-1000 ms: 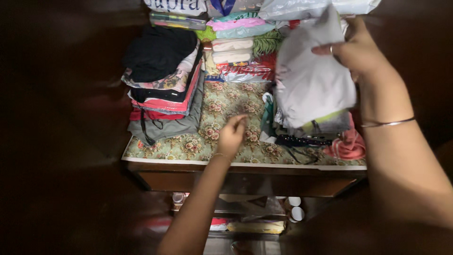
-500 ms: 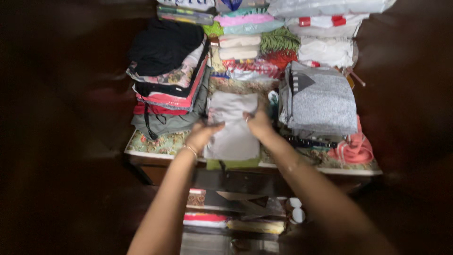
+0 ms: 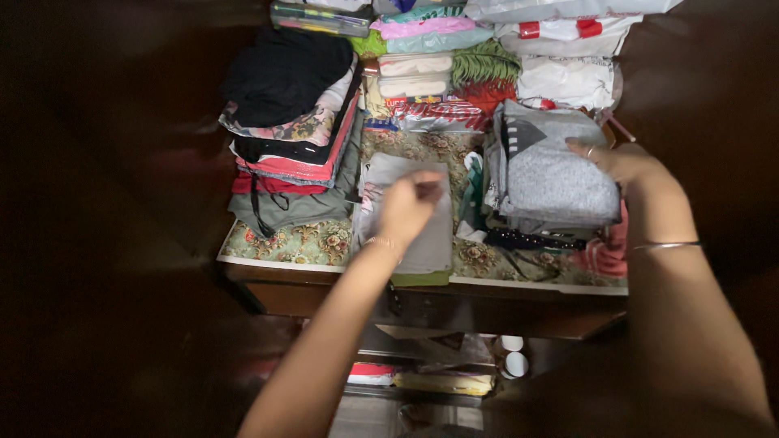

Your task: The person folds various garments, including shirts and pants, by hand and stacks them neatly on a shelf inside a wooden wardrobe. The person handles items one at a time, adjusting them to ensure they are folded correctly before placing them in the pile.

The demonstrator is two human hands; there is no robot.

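Note:
A folded pale grey garment [image 3: 432, 243] with a yellow-green edge lies on the floral shelf liner [image 3: 304, 240] in the middle of a wardrobe shelf. My left hand [image 3: 408, 206] rests on top of it, fingers curled. My right hand [image 3: 621, 163] lies on the right side of a stack of folded clothes topped by a speckled grey piece [image 3: 552, 170]; the fingers are spread over its top edge.
A tall pile of folded dark, pink and grey clothes [image 3: 292, 130] fills the shelf's left side. Packets and folded fabrics [image 3: 442, 69] line the back. A pink garment [image 3: 600, 258] and a dark strap [image 3: 527, 240] lie under the right stack. A lower shelf [image 3: 438, 377] holds small items.
The pale garment went from my raised right hand down onto the liner. Both hands pressed it flat; now my right hand has moved to the speckled grey stack.

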